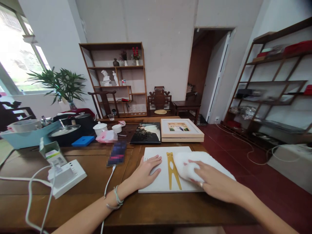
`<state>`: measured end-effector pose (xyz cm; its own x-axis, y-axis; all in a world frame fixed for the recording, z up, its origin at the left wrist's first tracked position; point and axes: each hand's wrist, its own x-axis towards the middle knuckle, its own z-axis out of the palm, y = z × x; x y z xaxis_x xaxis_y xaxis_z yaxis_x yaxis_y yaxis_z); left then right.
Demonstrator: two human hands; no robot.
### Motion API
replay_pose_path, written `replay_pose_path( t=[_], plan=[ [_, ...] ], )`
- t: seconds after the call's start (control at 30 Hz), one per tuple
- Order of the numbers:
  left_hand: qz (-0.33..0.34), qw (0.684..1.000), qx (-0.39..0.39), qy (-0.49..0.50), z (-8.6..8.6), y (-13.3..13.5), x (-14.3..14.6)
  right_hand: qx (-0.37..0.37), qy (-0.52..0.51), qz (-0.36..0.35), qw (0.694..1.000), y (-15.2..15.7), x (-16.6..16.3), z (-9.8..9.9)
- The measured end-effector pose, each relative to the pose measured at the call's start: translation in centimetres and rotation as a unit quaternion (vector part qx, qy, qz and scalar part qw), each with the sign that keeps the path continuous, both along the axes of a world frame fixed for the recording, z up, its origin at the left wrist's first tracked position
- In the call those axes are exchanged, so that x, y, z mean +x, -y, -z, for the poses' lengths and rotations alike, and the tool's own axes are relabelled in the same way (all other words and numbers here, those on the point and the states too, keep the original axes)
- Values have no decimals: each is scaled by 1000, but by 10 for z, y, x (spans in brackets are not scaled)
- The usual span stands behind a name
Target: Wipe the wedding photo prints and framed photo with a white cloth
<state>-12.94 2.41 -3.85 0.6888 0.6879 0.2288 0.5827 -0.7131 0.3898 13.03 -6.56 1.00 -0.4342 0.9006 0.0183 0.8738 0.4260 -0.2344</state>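
Observation:
A flat white board (158, 175) lies on the wooden table in front of me. On it rests a thin gold cat-shaped piece (170, 164), with ears at the top, an oval hole and two long legs. My left hand (149, 169) lies flat on the board's left part, fingers together and stretched out, holding nothing. With bunched fingers, my right hand (203, 174) grips a fluffy white towel (182, 164), which covers the board's right part and spreads past its edge. The towel's near edge touches or nearly touches the gold piece; I cannot tell which.
Behind the board lie a dark picture (146, 133) and a pale wooden frame (182, 138). Left of these are a phone (117, 154) on a white cable, a white power strip (69, 178), a blue box (83, 140), a lidded white bowl (100, 128) and a dark pan (64, 135).

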Motion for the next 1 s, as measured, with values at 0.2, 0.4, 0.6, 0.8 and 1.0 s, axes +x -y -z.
replay_pose_path(
  t=[0.2,0.4,0.6,0.8,1.0],
  plan=[
    [3,1000,3,-1,0,0,1,-62,-26,4,998,42,3,-4],
    [4,1000,6,2,0,0,0,-22,-61,25,998,-11,-1,4],
    [0,1000,5,3,0,0,-1,46,-36,45,997,-69,-17,23],
    [3,1000,6,3,0,0,-1,45,-30,18,998,-67,-22,26],
    [3,1000,8,4,1,0,-1,24,-45,-14,999,-12,-18,22]
  ],
)
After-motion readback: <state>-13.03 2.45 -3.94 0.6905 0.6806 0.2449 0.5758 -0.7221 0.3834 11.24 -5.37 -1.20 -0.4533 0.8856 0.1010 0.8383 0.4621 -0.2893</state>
